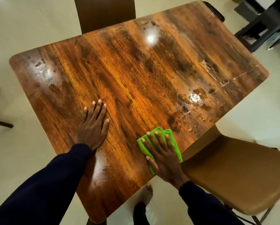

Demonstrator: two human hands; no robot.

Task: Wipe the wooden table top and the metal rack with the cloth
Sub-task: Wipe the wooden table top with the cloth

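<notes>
Two hands flat on the wooden table top (136,78). Left hand (92,127) bare, fingers extended and slightly spread, near the front edge. Right hand (163,156) presses the folded green cloth (173,140) at the table's near right edge, fingers spread. Tan chair (233,172) just beside.

An orange-brown wood grain with dark streaks and pale scuffs is shown on the bench (136,75). The cloth (175,143) is coloured bright green, the sleeves (46,184) dark navy, the chair seat (233,172) tan, the floor (30,26) cream.
</notes>
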